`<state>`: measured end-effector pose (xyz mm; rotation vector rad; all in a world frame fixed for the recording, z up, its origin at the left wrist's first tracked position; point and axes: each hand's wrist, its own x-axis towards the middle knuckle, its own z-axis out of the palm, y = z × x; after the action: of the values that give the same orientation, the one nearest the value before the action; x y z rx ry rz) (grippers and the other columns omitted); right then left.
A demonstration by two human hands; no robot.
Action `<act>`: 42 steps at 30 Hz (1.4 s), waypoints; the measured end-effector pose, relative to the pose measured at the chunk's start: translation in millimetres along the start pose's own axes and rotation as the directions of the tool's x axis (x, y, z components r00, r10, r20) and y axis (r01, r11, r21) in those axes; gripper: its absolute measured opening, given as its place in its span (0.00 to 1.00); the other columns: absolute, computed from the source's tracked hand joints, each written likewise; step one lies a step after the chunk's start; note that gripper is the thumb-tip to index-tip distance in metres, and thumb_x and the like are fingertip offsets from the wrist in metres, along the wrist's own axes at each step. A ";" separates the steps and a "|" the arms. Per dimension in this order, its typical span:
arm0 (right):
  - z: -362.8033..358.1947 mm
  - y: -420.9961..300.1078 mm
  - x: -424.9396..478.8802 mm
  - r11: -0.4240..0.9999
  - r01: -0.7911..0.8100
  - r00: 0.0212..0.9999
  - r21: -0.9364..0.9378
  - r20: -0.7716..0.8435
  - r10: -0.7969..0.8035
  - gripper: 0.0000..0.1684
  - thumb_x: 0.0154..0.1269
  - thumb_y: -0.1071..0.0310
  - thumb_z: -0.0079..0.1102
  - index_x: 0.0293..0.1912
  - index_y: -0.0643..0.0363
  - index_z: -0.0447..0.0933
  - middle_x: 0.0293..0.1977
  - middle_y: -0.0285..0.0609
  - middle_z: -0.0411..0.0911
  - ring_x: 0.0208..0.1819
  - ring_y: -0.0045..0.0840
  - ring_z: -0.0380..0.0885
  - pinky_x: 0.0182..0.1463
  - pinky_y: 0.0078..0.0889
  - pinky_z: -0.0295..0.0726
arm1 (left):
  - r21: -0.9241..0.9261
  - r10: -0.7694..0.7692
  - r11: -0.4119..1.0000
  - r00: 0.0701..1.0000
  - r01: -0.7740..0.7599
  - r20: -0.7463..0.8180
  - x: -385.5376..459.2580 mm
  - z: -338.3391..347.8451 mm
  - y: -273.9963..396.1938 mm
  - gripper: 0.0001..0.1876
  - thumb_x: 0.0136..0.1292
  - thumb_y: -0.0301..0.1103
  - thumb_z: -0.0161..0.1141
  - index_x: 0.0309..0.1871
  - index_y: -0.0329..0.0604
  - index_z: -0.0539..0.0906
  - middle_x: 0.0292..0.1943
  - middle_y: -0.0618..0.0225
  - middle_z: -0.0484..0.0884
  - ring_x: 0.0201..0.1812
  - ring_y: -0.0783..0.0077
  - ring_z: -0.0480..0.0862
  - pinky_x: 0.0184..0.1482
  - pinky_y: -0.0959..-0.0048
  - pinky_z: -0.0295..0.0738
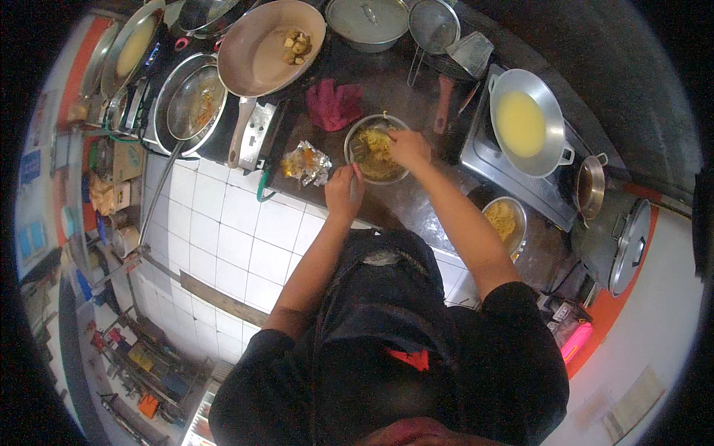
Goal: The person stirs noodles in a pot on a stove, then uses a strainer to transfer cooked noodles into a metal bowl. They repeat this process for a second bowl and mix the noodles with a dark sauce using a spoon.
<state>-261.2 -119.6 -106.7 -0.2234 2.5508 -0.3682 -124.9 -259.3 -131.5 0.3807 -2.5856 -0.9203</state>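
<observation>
A round metal bowl (363, 174) on the dark counter holds yellow noodle-like food (375, 144). My left hand (344, 192) grips the bowl's near left rim between thumb and fingers. Above the bowl's right side is my right hand (410, 149), fingers curled down at the food. Whether it holds a utensil or some of the food is hidden by the fingers. Crumpled aluminium foil (307, 163) with orange-brown residue lies just left of my left hand. A dark pink cloth (333, 105) rests behind the bowl.
To the right, a wok (549, 159) of yellow liquid sits on a gas stove (479, 148). Another bowl (522, 228) holds noodles near my right forearm. A frying pan (245, 61) with brown pieces and a strainer over a pan (162, 120) stand left. A lidded pot (368, 28) stands behind.
</observation>
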 end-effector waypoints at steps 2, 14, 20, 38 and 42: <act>7.2 1.9 -3.6 0.999 -0.051 0.998 -0.010 0.036 0.051 0.20 0.61 0.59 0.51 0.54 0.37 0.77 0.46 0.46 0.79 0.47 0.46 0.78 0.51 0.44 0.77 | -0.010 0.000 1.000 1.000 0.000 -0.001 0.9 1.3 1.1 0.06 0.59 0.26 0.60 0.27 0.39 0.74 0.22 0.53 0.78 0.24 0.50 0.79 0.24 0.59 0.72; 89.8 77.8 23.7 0.991 -0.117 0.992 0.070 -0.049 0.121 0.18 0.63 0.59 0.51 0.51 0.47 0.79 0.42 0.55 0.79 0.44 0.47 0.79 0.46 0.46 0.78 | 0.004 -0.049 0.999 0.997 0.049 0.059 4.6 -5.3 8.3 0.05 0.60 0.30 0.59 0.32 0.38 0.79 0.26 0.52 0.81 0.26 0.49 0.81 0.28 0.60 0.76; 155.7 88.8 38.5 0.945 -0.212 0.952 0.248 -0.167 0.258 0.19 0.62 0.56 0.48 0.41 0.58 0.81 0.36 0.51 0.81 0.36 0.43 0.81 0.42 0.46 0.80 | -0.099 -0.092 0.990 0.990 0.102 0.103 13.3 -6.7 5.6 0.08 0.61 0.32 0.57 0.38 0.38 0.83 0.26 0.51 0.82 0.27 0.52 0.83 0.30 0.62 0.76; 87.1 56.3 -17.9 0.973 -0.142 0.976 0.183 -0.141 0.169 0.22 0.62 0.62 0.48 0.54 0.55 0.76 0.37 0.57 0.80 0.42 0.47 0.79 0.47 0.44 0.78 | -0.055 -0.046 0.997 0.998 0.048 0.046 23.6 -32.3 25.8 0.05 0.58 0.29 0.58 0.31 0.36 0.80 0.24 0.49 0.80 0.28 0.48 0.82 0.30 0.61 0.74; 114.6 57.0 18.2 0.718 -0.131 0.981 0.684 -0.014 0.193 0.23 0.62 0.61 0.48 0.55 0.58 0.75 0.37 0.56 0.80 0.42 0.46 0.80 0.48 0.45 0.78 | -0.069 -0.101 0.992 0.992 0.106 0.072 11.3 -11.1 14.1 0.06 0.59 0.29 0.58 0.31 0.35 0.80 0.24 0.49 0.80 0.28 0.49 0.82 0.30 0.61 0.73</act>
<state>-219.0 -94.3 -226.3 0.3033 2.2992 -1.2286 -132.0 -259.1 -111.5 0.4752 -2.6061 -1.0783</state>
